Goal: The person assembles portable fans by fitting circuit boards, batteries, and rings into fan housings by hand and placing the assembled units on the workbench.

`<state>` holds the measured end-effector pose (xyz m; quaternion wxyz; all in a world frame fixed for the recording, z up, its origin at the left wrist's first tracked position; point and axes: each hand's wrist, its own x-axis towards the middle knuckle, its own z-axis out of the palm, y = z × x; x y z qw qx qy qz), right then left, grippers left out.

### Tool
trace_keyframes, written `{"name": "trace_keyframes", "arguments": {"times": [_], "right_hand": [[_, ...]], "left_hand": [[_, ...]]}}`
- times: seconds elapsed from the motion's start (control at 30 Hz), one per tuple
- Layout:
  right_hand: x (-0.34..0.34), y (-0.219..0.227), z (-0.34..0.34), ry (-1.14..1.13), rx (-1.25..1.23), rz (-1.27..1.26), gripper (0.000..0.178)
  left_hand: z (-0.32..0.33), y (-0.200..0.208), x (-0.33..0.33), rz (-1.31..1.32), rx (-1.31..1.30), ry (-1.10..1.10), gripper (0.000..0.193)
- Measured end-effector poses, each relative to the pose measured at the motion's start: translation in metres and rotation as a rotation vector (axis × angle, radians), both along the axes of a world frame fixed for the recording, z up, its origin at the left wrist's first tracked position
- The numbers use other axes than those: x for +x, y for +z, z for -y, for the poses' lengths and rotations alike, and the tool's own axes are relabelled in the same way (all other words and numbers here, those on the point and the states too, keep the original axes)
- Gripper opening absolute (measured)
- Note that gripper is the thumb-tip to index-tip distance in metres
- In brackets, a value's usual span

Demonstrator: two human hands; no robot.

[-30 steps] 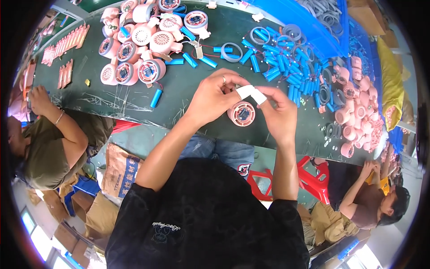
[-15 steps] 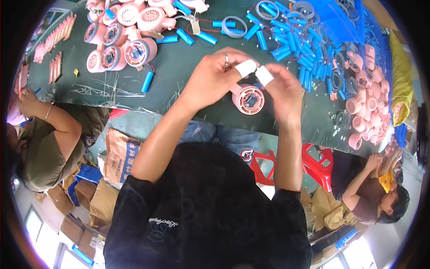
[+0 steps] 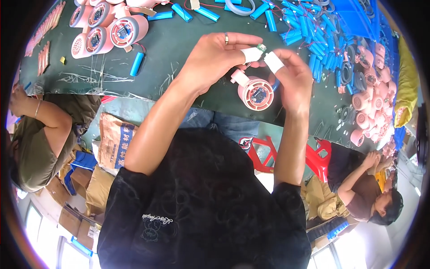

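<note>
My left hand (image 3: 219, 58), a ring on one finger and a white wrap on the thumb, pinches a small green circuit board (image 3: 262, 46) at its fingertips. Just to the right, my right hand (image 3: 293, 78) has its fingers curled, its thumb wrapped in white too. What sits between those fingers is hidden; a bit of blue shows below them. Beneath both hands lies a pink fan housing (image 3: 255, 94), its round opening facing up with a dark blue circuit board (image 3: 259, 95) inside and a short stub at the upper left.
Several pink fan units (image 3: 101, 40) stand at the far left, a blue battery cell (image 3: 137, 64) beside them. Wired blue cells (image 3: 309, 36), grey rings (image 3: 347, 71) and a blue bin (image 3: 358, 20) fill the far right. Pink housings (image 3: 371, 107) pile up rightward. People sit at both sides.
The whole view has shifted, with table items sitting higher and those at left further left. My fingertips have moved slightly apart, and the green board now shows. More of the housing's stub is visible.
</note>
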<state>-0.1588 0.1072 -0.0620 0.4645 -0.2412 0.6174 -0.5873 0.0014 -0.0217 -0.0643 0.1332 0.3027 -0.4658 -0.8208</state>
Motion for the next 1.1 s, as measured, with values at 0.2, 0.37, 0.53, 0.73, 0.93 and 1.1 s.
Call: {"name": "trace_keyframes", "arguments": {"times": [0.2, 0.37, 0.53, 0.73, 0.93, 1.1], "right_hand": [[0.000, -0.002, -0.001, 0.029, 0.025, -0.034, 0.024], [0.001, -0.003, -0.001, 0.056, 0.004, -0.079, 0.026], [-0.003, -0.006, -0.001, 0.089, -0.016, -0.063, 0.025], [0.001, -0.006, 0.006, 0.094, -0.062, -0.017, 0.021], [-0.001, -0.007, 0.007, 0.074, -0.112, 0.054, 0.020], [0.000, -0.002, -0.003, -0.089, -0.212, -0.206, 0.040]], "left_hand": [[-0.002, 0.001, -0.003, 0.038, 0.005, 0.026, 0.032], [-0.001, 0.002, -0.003, 0.038, -0.026, 0.017, 0.031], [-0.004, 0.003, -0.004, 0.063, -0.032, 0.019, 0.031], [-0.006, 0.005, -0.004, 0.144, -0.103, 0.010, 0.034], [-0.005, 0.001, -0.005, -0.003, -0.077, 0.070, 0.035], [-0.007, -0.002, -0.005, 0.113, -0.916, 0.255, 0.035]]}}
